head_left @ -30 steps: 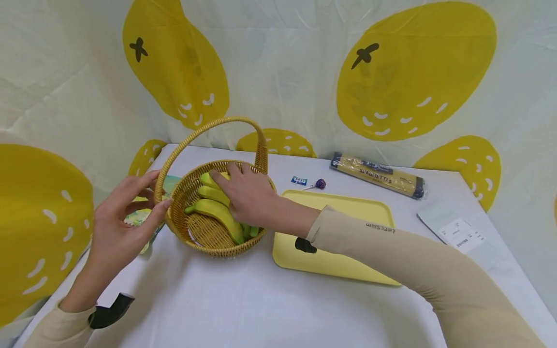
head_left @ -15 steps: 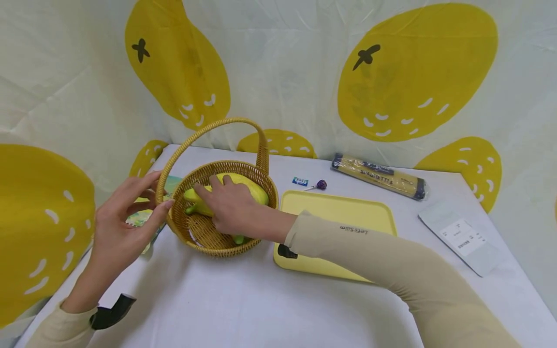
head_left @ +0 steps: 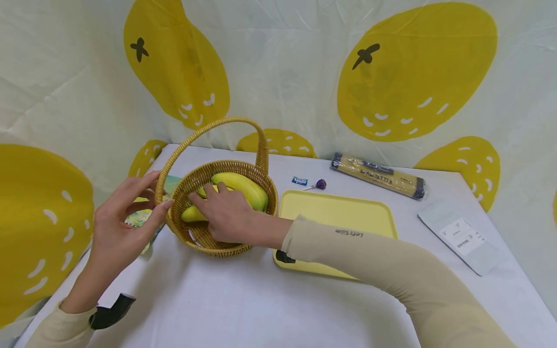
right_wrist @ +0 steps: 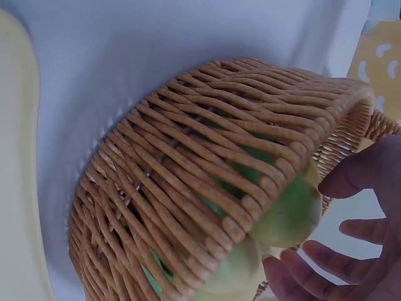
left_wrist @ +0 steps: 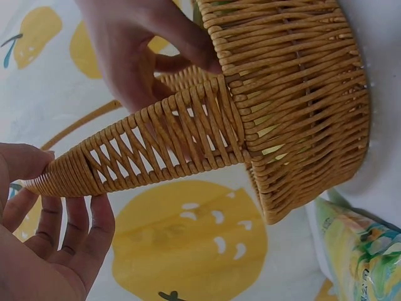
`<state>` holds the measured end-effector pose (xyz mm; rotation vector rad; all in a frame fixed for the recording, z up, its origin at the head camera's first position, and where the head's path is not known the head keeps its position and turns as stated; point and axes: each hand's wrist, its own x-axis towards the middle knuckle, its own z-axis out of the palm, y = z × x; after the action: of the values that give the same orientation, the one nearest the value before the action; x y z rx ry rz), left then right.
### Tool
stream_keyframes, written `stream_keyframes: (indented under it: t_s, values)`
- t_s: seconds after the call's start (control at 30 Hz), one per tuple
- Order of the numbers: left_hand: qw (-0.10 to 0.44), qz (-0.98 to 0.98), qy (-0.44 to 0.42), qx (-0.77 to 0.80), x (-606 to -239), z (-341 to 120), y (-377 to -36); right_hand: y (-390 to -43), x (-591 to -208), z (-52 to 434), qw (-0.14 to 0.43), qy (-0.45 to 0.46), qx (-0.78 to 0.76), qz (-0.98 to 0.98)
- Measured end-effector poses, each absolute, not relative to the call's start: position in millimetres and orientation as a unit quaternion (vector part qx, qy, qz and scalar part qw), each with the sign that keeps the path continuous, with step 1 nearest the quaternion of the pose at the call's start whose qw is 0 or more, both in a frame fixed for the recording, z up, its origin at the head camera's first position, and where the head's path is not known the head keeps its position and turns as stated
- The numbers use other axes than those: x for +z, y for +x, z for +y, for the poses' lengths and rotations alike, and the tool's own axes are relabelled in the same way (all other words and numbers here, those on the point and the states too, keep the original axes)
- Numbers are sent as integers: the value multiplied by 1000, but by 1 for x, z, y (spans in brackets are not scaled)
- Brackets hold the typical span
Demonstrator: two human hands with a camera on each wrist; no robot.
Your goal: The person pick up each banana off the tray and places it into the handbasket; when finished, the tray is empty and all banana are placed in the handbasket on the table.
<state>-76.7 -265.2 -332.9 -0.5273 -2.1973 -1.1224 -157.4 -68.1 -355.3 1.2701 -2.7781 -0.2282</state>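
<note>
A woven wicker basket (head_left: 256, 175) with a tall arched handle (head_left: 209, 126) stands on the white table at centre left. Inside it lies a bunch of yellow-green bananas (head_left: 245, 187). My right hand (head_left: 222, 212) reaches into the basket with fingers curled over the bunch and grips it. The right wrist view shows the bananas (right_wrist: 288, 210) above the basket rim (right_wrist: 250, 188), next to my fingers (right_wrist: 369, 241). My left hand (head_left: 126, 212) is at the basket's left side, fingers extended, thumb against the rim. In the left wrist view the handle (left_wrist: 156, 138) runs between thumb and fingers (left_wrist: 81, 232).
A pale yellow tray (head_left: 348, 208) lies right of the basket, partly under my right sleeve. Behind it are a spaghetti packet (head_left: 376, 175), a purple lollipop (head_left: 320, 183) and a small blue wrapper (head_left: 299, 181). A grey pouch (head_left: 461, 238) lies far right, a colourful packet (left_wrist: 360, 251) under the basket's left side.
My right hand has slid left and lower inside the basket, and the banana bunch has turned and risen toward the rim. The left hand has stayed at the basket's side.
</note>
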Motion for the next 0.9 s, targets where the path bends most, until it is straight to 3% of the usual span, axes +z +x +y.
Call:
stream_keyframes:
  t_s: [0.3, 0.6, 0.7, 0.9]
  values:
    - [304, -824, -205, -431, -333, -266, -80, -154, -342, -46, 60, 420, -41, -905]
    - [312, -828, -200, -421, -328, -262, -81, -153, -328, 10, 153, 460, 7, -875]
    - [350, -832, -202, -379, -322, -256, -78, -152, -328, 28, 184, 474, 13, -861]
    - [484, -794, -227, -290, -302, -229, -73, -148, -323, 61, 263, 491, 22, -830]
